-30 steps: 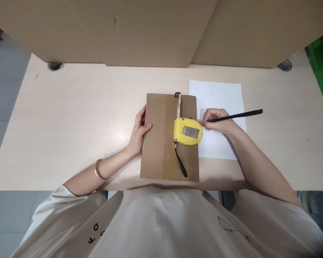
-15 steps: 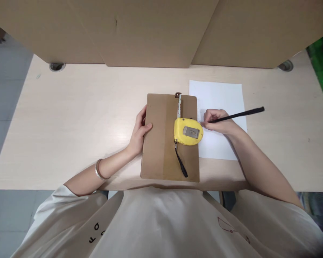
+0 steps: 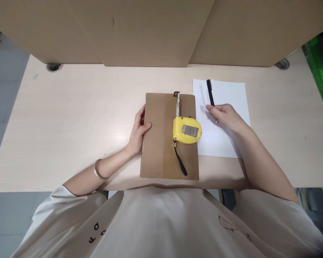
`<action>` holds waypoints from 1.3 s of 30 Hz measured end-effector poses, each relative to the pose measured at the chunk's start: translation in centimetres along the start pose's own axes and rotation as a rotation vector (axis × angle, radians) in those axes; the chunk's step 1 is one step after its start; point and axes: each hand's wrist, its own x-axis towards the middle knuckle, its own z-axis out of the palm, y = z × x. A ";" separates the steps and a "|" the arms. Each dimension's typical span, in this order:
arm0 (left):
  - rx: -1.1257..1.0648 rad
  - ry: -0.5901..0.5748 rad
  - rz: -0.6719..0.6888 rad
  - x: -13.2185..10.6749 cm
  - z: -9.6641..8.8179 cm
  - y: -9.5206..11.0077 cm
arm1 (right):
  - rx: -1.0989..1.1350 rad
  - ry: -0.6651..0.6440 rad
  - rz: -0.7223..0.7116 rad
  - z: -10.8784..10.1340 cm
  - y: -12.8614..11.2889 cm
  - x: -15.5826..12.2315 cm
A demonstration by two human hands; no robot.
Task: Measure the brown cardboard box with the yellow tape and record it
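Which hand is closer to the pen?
The right one. The right hand holds the pen over the paper. The left hand is farther away, holding the left side of the box, its thumb on top.

White short-sleeved shirt (image 3: 161, 222): on wearer's left, separate black printed characters (image 3: 92, 240), one resembling an F, another a ring-shaped o, partly lost in folds; no whole word readable. On wearer's right, a reddish-brown outline emblem (image 3: 226, 223) with a small mark (image 3: 248, 237) beside it, illegible.
White paper sheet (image 3: 226, 139): faint rows of small markings (image 3: 202, 108) near left edge, too small to read.
Yellow tape measure (image 3: 177, 130): blade (image 3: 178, 105) worn and patchy, graduations unreadable; metal belt clip (image 3: 190, 130) with an undecipherable mark.
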 end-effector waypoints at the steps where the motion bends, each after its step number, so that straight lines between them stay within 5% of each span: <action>1: -0.001 -0.002 -0.002 0.0 0.0 0.0 | -0.172 0.033 0.057 -0.4 -0.2 -0.1; 5: 0.003 -0.010 -0.003 0.0 0.0 -0.1 | -0.724 0.054 0.240 -0.9 -0.9 0.1; 10: -0.006 0.007 0.003 0.1 0.1 0.0 | -0.813 0.157 0.364 -0.3 -2.4 -0.9; 14: -0.012 -0.001 -0.021 0.0 0.2 0.0 | -0.579 0.395 -0.005 0.5 -4.4 -4.5; 17: -0.004 -0.010 -0.020 0.0 0.2 0.0 | -0.504 0.398 -0.405 2.1 -5.9 -7.1; 19: 0.001 -0.006 -0.013 0.0 0.2 0.1 | -0.547 0.420 -0.531 3.4 -6.8 -8.2; 24: -0.004 0.011 -0.033 0.0 0.5 0.5 | -0.469 0.352 -0.528 5.1 -8.0 -8.9; 31: -0.024 0.007 -0.035 0.2 0.5 0.4 | -0.261 0.205 -0.501 2.7 -8.1 -8.9; 39: -0.047 0.004 -0.046 0.1 0.6 0.1 | -0.373 0.091 -0.564 2.1 -10.6 -8.2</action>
